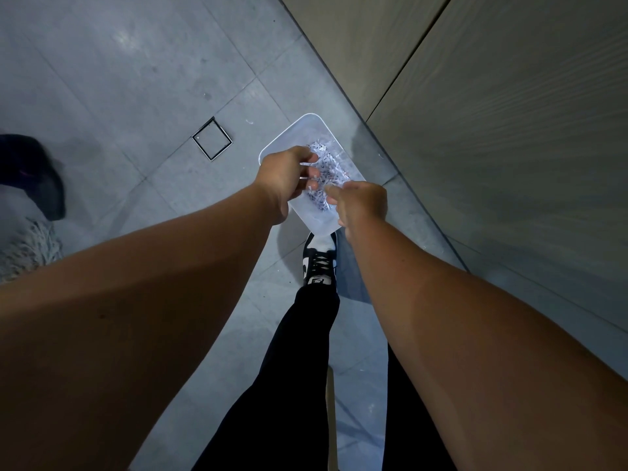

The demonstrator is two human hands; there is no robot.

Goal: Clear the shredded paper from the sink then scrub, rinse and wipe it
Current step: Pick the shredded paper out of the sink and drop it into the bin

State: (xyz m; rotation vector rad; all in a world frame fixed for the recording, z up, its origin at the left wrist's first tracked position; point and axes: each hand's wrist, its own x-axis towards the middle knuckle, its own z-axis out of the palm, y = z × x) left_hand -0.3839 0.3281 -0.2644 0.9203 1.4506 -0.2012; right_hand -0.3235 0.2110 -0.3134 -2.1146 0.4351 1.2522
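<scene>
Two bare forearms fill the lower view, reaching forward and down over a grey tiled floor point(119, 79). Between them I see one black-trousered leg ending in one black-and-white shoe point(318, 263).

Ahead, my left hand point(285, 180) hovers over a clear plastic tub point(307, 125), fingers loosely curled and part open; a strip or two of shredded paper point(328, 168) seems to cling to the fingertips, though I cannot tell if it is truly pinched. My right hand point(362, 207) is curled at the tub's near right edge, index finger pointing in; I judge it steadies the tub, but the contact is hidden.

The shredded paper lies in one loose heap inside the tub. No sink is in view.

To do this step well, I would keep both hands low over the tub, rub the fingers together so damp strips drop inside rather than on the floor, and hold the tub level.

Counted: two hands, one tub, one paper heap, one square floor drain point(212, 139), one mop head point(29, 248) at far left.
</scene>
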